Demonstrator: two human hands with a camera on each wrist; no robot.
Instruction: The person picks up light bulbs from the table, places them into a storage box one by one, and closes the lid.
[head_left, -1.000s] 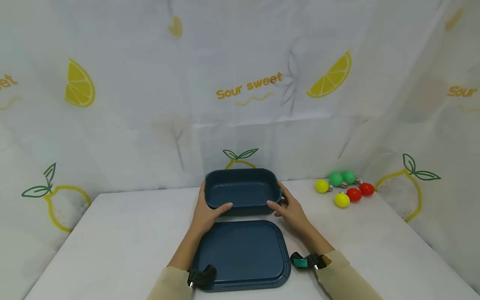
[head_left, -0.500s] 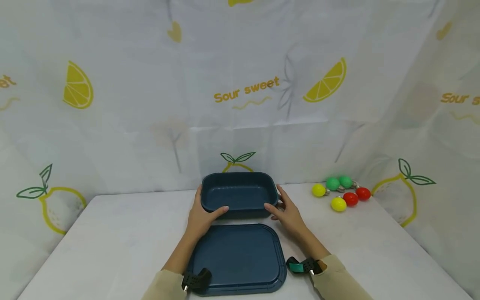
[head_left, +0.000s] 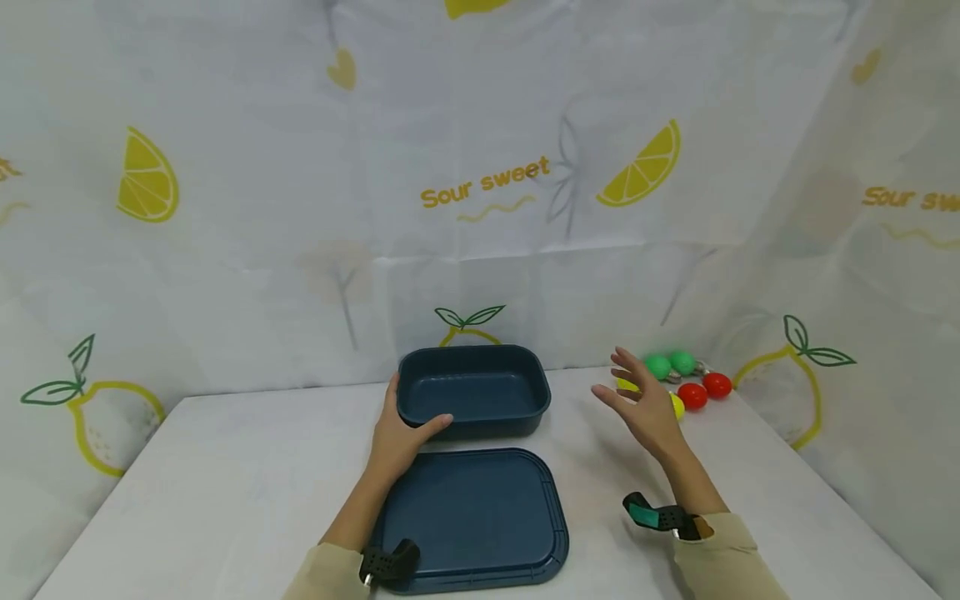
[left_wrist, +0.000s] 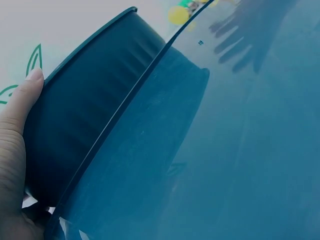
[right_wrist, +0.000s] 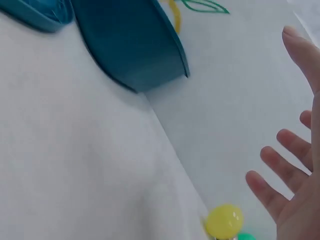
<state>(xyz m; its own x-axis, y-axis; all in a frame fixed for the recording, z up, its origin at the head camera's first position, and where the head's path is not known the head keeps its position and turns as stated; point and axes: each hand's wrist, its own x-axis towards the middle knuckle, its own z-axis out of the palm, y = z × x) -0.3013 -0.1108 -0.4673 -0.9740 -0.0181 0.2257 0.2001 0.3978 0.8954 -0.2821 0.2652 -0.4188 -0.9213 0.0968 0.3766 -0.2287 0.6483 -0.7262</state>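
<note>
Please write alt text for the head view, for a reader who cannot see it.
The left hand holds a blue box; a blue lid lies nearer on the white table. The right hand, open, hovers near yellow, green and red bulbs.

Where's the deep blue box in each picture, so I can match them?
Head: box, below centre.
Left wrist: box at left, slanting upward to the right.
Right wrist: box at the top, left of centre, cut by the edge.
Shared landmark: lid, below the box in head, at right in left wrist, top left corner in right wrist.
</note>
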